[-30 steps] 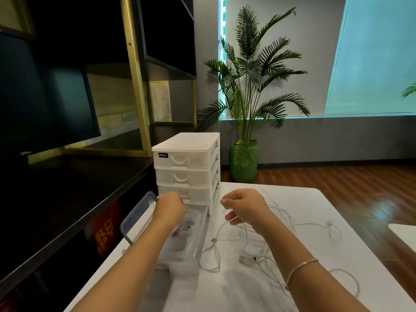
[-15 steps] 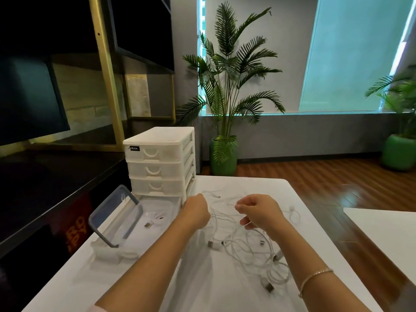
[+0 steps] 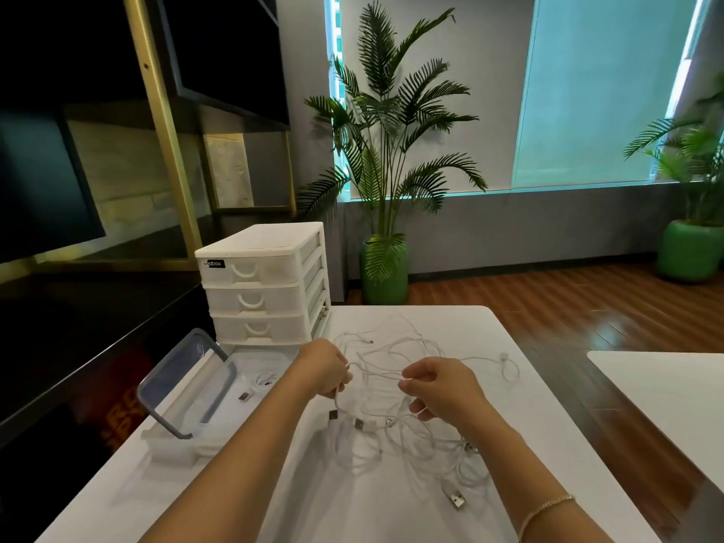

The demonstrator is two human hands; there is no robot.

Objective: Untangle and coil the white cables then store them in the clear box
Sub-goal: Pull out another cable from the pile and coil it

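Both hands [image 3: 391, 380] pinch tangled white cables [image 3: 395, 425] mid-table (edges well apart).

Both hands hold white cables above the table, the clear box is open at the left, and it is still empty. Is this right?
Not quite: the clear box is not empty. The head view shows one coiled white cable already lying inside it. The rest holds: the left hand and right hand each grip white cables above the table, and the box stands open at the left.
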